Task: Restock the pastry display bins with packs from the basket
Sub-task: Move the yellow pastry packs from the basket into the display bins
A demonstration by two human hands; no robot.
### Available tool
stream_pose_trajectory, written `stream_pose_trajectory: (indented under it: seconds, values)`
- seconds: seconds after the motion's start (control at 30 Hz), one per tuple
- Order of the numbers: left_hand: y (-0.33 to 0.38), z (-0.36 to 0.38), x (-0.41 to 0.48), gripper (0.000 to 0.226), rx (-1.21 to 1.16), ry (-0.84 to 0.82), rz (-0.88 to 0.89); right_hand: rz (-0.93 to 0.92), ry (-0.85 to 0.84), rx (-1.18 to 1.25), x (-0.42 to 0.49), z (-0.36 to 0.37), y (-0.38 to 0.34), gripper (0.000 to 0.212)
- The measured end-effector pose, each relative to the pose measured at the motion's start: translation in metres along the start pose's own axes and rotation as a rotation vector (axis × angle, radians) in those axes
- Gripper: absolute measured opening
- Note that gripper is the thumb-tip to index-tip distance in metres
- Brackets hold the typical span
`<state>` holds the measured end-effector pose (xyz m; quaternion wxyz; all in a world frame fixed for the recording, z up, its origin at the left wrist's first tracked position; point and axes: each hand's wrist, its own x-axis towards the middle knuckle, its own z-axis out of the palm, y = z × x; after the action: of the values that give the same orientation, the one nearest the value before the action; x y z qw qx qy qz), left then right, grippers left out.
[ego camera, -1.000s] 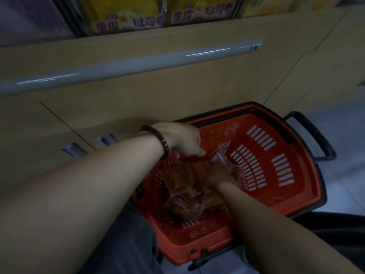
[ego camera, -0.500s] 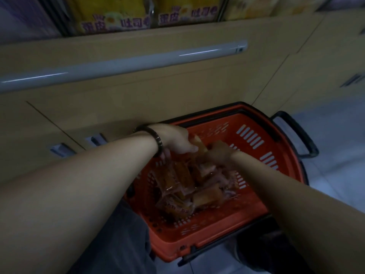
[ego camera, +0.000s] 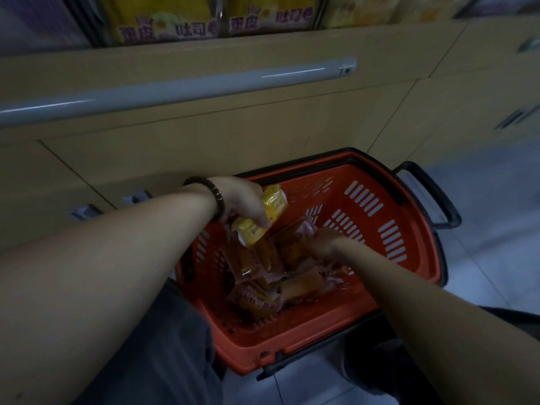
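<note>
An orange plastic basket [ego camera: 388, 276] with a black rim stands on the floor below me. Several clear pastry packs [ego camera: 263, 276] with orange-brown cakes lie heaped in its left half. My left hand [ego camera: 242, 200], a dark bead bracelet on its wrist, grips two yellow-labelled packs [ego camera: 274, 204] just above the heap. My right hand [ego camera: 321, 244] reaches down into the heap, its fingers closed around the end of a pack [ego camera: 295, 238]; the fingertips are hidden among the wrappers.
A tan wooden cabinet [ego camera: 263, 133] with a grey rail [ego camera: 175, 90] rises just behind the basket. Display bins with yellow packs [ego camera: 166, 21] sit at the top edge. The basket's black handle [ego camera: 429, 194] sticks out right over grey floor tiles [ego camera: 496, 229]. My knees flank the basket.
My left hand has lifted with two yellow-labelled packs in its grip. My right hand has moved from the heap's middle towards its right side and taken hold of a pack.
</note>
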<state>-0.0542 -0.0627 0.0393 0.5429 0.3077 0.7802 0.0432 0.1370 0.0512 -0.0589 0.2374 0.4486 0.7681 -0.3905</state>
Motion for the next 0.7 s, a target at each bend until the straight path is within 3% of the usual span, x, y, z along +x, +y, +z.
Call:
stream_pose_trajectory:
  seconds: [0.07, 0.1, 0.2, 0.33, 0.43, 0.5, 0.63, 0.7]
  values:
    - [-0.001, -0.002, 0.001, 0.043, 0.018, 0.006, 0.018, -0.007, -0.030, -0.234, 0.020, 0.013, 0.023, 0.114]
    - [-0.001, -0.003, 0.002, 0.051, 0.033, 0.006, 0.027, -0.021, -0.028, -0.314, 0.030, 0.020, 0.034, 0.122]
    - [0.004, -0.005, 0.001, 0.069, 0.112, -0.006, 0.050, 0.166, -0.132, -0.401, 0.033, 0.035, 0.034, 0.077]
    - [0.010, -0.009, 0.000, 0.069, 0.178, -0.001, 0.057, 0.255, -0.293, -0.417, 0.032, 0.041, 0.020, 0.066]
    - [0.012, -0.008, 0.003, 0.072, 0.199, 0.033, 0.061, 0.224, -0.182, -0.457, 0.035, 0.044, 0.025, 0.079]
    - [0.011, -0.007, 0.004, 0.077, 0.227, 0.062, 0.064, 0.194, -0.082, -0.345, 0.039, 0.047, 0.034, 0.087]
    - [0.013, -0.009, 0.000, 0.073, 0.283, 0.083, 0.073, 0.041, 0.069, -0.213, 0.030, 0.036, 0.032, 0.142]
    - [0.014, -0.009, -0.004, 0.077, 0.274, 0.117, 0.080, 0.021, 0.058, -0.273, 0.022, 0.027, 0.022, 0.134]
